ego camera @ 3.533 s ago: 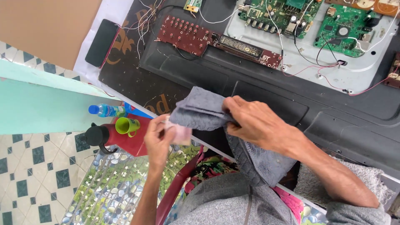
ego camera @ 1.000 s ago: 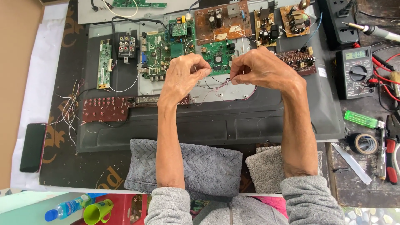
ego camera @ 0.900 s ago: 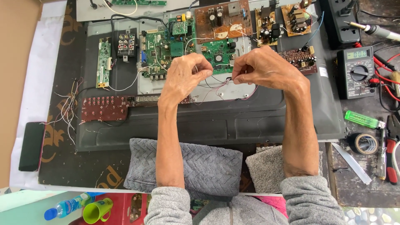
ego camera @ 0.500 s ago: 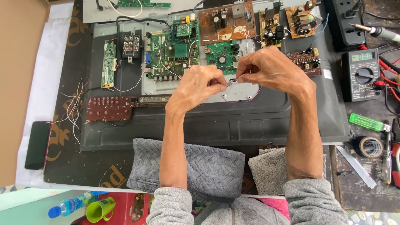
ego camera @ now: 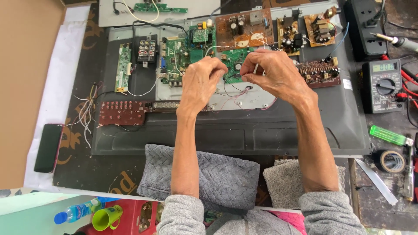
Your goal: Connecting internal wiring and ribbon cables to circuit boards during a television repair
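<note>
An opened flat television (ego camera: 230, 130) lies back-up on the bench with its circuit boards bare. Both my hands hover over the green main board (ego camera: 180, 52). My left hand (ego camera: 200, 82) is curled, its fingertips pinched on a thin wire (ego camera: 233, 85) that runs down to the metal plate. Close to its right, my right hand (ego camera: 272, 74) pinches a short white end of the same wiring (ego camera: 255, 68) between thumb and forefinger. A brown power board (ego camera: 244, 30) lies just beyond the fingers.
A multimeter (ego camera: 383, 85), soldering iron (ego camera: 398, 41) and power strip (ego camera: 363, 21) sit at the right, with a green lighter (ego camera: 387, 135) and a tape roll (ego camera: 391, 161) below. A grey cloth (ego camera: 217, 174) lies under my forearms. A dark button board (ego camera: 122, 113) trails wires at left.
Earlier my hands were down at my lap on the grey cloth. They then came up over the boards and, in the last second, stayed close together, fingers working the wire.
</note>
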